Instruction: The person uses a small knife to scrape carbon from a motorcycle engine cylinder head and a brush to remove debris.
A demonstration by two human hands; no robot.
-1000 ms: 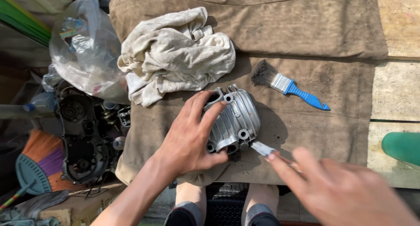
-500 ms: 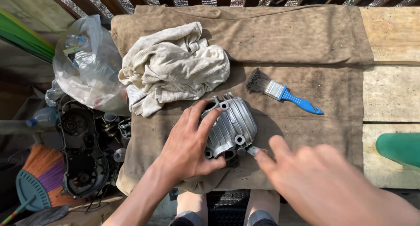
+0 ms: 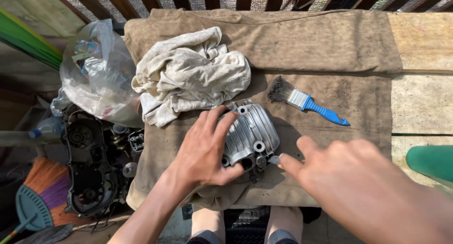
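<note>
A ribbed silver engine cylinder part (image 3: 255, 133) lies on a brown cloth (image 3: 325, 50) spread over a wooden bench. My left hand (image 3: 205, 152) grips the part's left side and holds it down. My right hand (image 3: 363, 187) comes in from the lower right, pinching a small thin metal tool (image 3: 274, 159) whose tip touches the part's lower right edge. A blue-handled paintbrush (image 3: 306, 104) with dark bristles rests on the cloth just beyond the part.
A crumpled off-white rag (image 3: 188, 76) lies on the cloth at the upper left. Left of the bench are a clear plastic bag (image 3: 96, 71), a black engine casing (image 3: 89, 168), a broom (image 3: 40, 192). A green object (image 3: 432, 161) sits at the right edge.
My right hand has moved up and left, bringing the small tool's tip against the part's lower right edge. My left hand keeps its grip on the part.
</note>
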